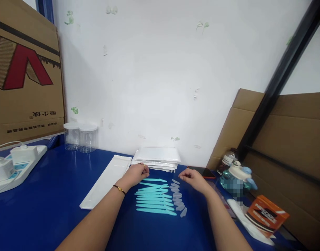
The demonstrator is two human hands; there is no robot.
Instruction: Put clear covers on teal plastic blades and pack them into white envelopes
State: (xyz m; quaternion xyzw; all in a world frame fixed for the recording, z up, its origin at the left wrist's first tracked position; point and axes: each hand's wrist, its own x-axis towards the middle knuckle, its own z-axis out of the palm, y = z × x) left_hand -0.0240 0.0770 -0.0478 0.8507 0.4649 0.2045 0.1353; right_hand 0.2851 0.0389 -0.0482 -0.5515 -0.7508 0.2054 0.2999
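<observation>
My left hand (137, 172) rests on the blue table (52, 195) with its fingers curled, beside a stack of white pouches (157, 157). It wears a ring and a thin bracelet. My right hand (191, 177) hovers to the right with its fingers bent in a pinch; whatever it may hold is too small to make out. Between and below both hands lie several teal plastic sticks (154, 197) in a row, with several small clear caps (178, 200) lined up on their right.
A long white pouch (107, 181) lies left of the sticks. Two clear jars (81, 137) stand by the wall, and a white power strip (13, 164) sits at far left. At right are a teal bottle (237, 179), an orange box (267, 214) and cardboard sheets (293, 146).
</observation>
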